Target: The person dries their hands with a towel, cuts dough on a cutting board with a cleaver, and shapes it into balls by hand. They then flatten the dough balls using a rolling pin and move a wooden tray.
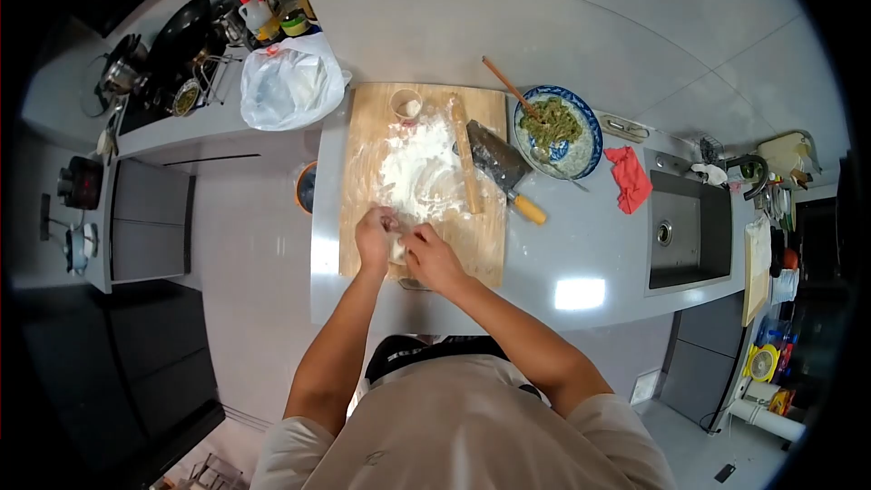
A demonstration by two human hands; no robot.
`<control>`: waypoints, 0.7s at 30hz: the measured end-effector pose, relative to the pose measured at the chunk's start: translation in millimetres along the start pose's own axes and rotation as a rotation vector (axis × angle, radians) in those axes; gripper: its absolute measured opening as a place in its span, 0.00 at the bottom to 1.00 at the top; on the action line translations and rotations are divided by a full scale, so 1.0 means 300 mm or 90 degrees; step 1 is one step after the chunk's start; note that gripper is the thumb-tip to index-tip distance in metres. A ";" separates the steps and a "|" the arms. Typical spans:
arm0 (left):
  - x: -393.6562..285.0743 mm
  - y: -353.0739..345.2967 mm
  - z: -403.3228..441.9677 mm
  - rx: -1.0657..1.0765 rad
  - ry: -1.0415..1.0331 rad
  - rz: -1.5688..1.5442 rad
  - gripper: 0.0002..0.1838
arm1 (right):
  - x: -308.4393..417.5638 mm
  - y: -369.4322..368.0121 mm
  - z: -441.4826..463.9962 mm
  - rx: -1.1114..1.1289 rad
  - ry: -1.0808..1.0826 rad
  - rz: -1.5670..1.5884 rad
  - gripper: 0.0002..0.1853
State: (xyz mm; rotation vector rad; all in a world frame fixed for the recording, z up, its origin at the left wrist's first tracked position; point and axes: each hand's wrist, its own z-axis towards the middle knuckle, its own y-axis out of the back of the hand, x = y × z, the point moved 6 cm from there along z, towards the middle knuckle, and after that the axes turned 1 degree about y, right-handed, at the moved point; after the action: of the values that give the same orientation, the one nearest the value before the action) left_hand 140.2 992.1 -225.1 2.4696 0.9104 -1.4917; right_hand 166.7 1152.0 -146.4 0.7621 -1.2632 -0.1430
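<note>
Both hands meet low on a floured wooden board (363, 172). My left hand (372, 234) is curled, its fingers bent round the side of a pale piece of dough (397, 250). From the other side my right hand (431, 257) pinches the same dough, which the fingers partly hide. White flour (413, 168) is spread over the board in front of them. Right of the flour lies a wooden rolling pin (465, 159). Beside it a broad cleaver (494, 156) rests with its yellow handle off the board. A small round cup (406, 104) stands near the board's far edge.
A blue-and-white bowl (588, 141) holds green filling (553, 122), with chopsticks (504, 80) and a spoon in it. A red cloth (628, 179) lies beside the sink (689, 259). White plastic bag (290, 82), bottles and pans occupy the left counter.
</note>
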 end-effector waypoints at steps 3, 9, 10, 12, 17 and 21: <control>-0.054 -0.021 -0.088 0.061 -0.379 0.642 0.21 | -0.026 0.010 -0.084 -0.123 -0.065 0.201 0.23; -0.109 -0.119 -0.014 -0.088 -0.579 0.755 0.21 | -0.166 -0.062 0.067 -0.098 -0.263 -0.010 0.15; -0.116 -0.120 0.014 -0.124 -0.498 0.761 0.22 | -0.155 -0.046 0.109 -0.120 -0.253 0.010 0.12; -0.097 -0.100 0.069 -0.123 -0.290 0.528 0.26 | -0.107 -0.006 0.137 -0.089 -0.236 -0.047 0.12; -0.013 -0.046 -0.055 0.060 -0.151 0.502 0.26 | -0.015 0.044 -0.061 -0.031 -0.003 0.131 0.25; -0.048 -0.112 -0.127 -0.002 -0.527 0.714 0.23 | -0.129 0.007 -0.129 -0.099 -0.196 0.134 0.26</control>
State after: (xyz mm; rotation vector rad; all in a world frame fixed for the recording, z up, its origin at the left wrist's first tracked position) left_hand 146.2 1028.0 -186.9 1.4888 -0.5322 -1.6517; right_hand 188.0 1189.8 -180.0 0.4802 -1.5952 -0.1906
